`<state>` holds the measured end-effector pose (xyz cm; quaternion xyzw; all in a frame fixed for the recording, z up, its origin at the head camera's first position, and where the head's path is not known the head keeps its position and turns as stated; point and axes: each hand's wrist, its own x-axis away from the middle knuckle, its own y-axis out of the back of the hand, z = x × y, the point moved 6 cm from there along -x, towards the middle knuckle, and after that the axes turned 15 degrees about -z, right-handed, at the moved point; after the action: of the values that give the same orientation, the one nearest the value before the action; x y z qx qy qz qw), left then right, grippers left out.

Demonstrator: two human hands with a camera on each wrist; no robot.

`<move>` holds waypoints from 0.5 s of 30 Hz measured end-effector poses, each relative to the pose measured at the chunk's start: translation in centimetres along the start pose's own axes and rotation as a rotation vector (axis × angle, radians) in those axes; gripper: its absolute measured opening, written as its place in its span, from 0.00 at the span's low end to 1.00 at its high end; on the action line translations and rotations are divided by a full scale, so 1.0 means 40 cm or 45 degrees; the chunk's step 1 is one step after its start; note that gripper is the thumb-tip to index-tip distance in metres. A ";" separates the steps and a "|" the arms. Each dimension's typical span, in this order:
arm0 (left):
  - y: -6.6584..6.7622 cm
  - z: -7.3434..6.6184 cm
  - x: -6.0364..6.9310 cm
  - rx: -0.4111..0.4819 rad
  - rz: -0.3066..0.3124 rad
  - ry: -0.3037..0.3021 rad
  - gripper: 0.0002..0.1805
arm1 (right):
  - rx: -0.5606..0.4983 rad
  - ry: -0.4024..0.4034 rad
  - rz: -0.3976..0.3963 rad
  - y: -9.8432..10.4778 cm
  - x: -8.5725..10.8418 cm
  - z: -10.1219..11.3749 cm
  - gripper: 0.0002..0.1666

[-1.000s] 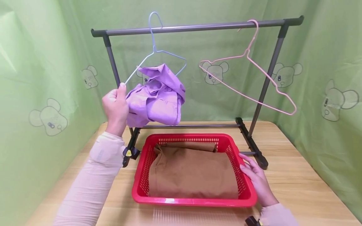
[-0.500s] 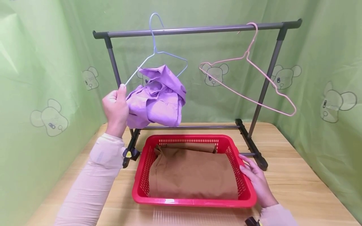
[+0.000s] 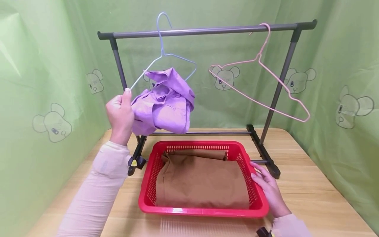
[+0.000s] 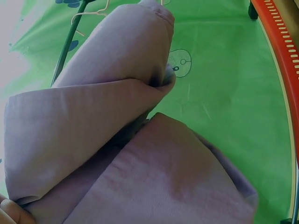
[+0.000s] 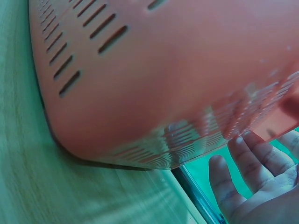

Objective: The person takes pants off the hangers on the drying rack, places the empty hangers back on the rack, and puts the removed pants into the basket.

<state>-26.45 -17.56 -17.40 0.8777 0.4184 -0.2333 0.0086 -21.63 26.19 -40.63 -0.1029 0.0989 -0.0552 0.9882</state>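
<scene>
My left hand (image 3: 119,112) grips the left end of a light-blue wire hanger (image 3: 177,57), thumb on top. A bunched purple garment (image 3: 171,112) is at the hanger's lower part beside that hand; its kind is unclear. Folds of the garment (image 4: 131,56) fill much of the left wrist view. The hanger's hook rises above the rack's rail (image 3: 207,32); whether it touches the rail is unclear. My right hand (image 3: 270,189) rests against the right rim of a red plastic basket (image 3: 204,212). Its fingers (image 5: 252,163) look nearly straight there.
Folded brown cloth (image 3: 204,182) lies in the basket. A pink hanger (image 3: 259,56) hangs on the right of the rail. The rack's black feet (image 3: 263,151) stand on the wooden table (image 3: 308,184) behind the basket. Green curtains (image 3: 340,82) enclose the sides and back.
The whole scene shifts slightly downward in the view. Both hands, the purple garment and the basket stay almost still.
</scene>
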 end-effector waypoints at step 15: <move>0.004 0.001 0.007 -0.016 0.004 0.003 0.28 | 0.000 0.002 -0.006 -0.001 -0.001 -0.001 0.25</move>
<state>-26.18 -17.48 -17.60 0.8785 0.4186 -0.2296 0.0141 -21.67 26.16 -40.64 -0.1032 0.0993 -0.0574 0.9880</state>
